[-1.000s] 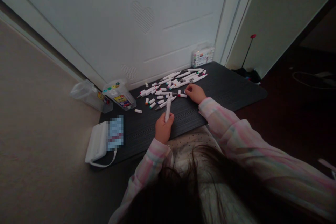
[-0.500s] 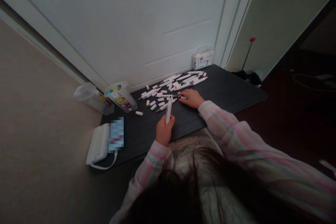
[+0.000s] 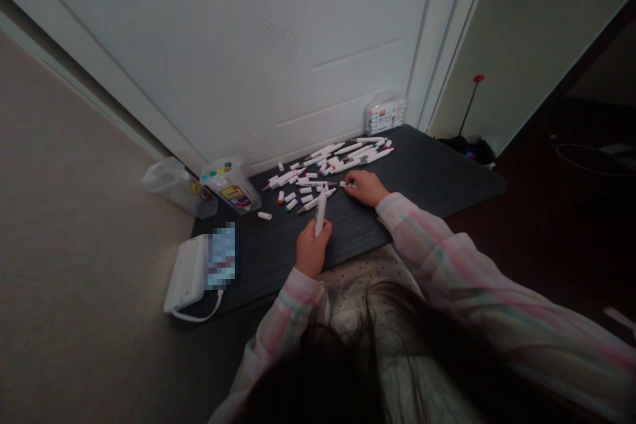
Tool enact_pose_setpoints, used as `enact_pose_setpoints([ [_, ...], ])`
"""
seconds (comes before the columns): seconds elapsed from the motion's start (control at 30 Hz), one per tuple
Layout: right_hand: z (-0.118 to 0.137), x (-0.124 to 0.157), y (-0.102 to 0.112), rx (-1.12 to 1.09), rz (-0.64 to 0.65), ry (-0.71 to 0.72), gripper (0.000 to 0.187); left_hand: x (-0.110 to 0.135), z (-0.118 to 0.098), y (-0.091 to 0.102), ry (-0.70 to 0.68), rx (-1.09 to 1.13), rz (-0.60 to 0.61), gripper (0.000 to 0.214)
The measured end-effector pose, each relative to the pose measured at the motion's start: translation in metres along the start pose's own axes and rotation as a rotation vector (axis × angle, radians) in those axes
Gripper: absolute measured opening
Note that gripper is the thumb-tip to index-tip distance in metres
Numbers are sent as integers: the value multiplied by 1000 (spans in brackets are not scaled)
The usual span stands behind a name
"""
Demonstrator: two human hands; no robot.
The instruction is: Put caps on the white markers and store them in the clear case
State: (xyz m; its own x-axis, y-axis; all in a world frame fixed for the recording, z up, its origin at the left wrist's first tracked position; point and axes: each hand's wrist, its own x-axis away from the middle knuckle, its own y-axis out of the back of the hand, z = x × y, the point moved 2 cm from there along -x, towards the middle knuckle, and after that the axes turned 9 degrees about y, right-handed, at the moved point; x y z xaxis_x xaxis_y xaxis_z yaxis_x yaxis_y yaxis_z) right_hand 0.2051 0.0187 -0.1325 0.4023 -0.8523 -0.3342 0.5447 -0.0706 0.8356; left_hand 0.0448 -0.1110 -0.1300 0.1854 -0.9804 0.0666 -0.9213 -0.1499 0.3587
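Observation:
My left hand (image 3: 311, 250) is closed round a white marker (image 3: 320, 212) and holds it upright over the black table (image 3: 427, 175). My right hand (image 3: 364, 187) rests on the table with its fingers curled over a small marker cap (image 3: 346, 184) at the edge of a scatter of white markers and loose caps (image 3: 318, 169). More capped markers (image 3: 362, 152) lie in a row farther back toward the door.
Two clear plastic boxes (image 3: 229, 183) (image 3: 171, 185) stand at the table's left end. A white device with a cable (image 3: 189, 275) and a phone (image 3: 220, 264) lie at the near left corner. A marker case (image 3: 385, 114) leans against the white door (image 3: 258, 46).
My right hand slid slightly left and nearer, onto a cap beside the pile. My left hand kept the marker almost still.

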Motion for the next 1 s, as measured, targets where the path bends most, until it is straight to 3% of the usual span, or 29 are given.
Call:
enact_pose_setpoints([
  [0.37,-14,-2,0,-267,-223,-99,34,0,1,0,4,4,-1,18],
  [0.63,-19,-3,-3,-450,-301,-204,18,0,0,0,3,8,-2,17],
  [1.0,-24,-6,-3,-673,-338,-305,12,-1,2,0,-3,15,-4,17],
])
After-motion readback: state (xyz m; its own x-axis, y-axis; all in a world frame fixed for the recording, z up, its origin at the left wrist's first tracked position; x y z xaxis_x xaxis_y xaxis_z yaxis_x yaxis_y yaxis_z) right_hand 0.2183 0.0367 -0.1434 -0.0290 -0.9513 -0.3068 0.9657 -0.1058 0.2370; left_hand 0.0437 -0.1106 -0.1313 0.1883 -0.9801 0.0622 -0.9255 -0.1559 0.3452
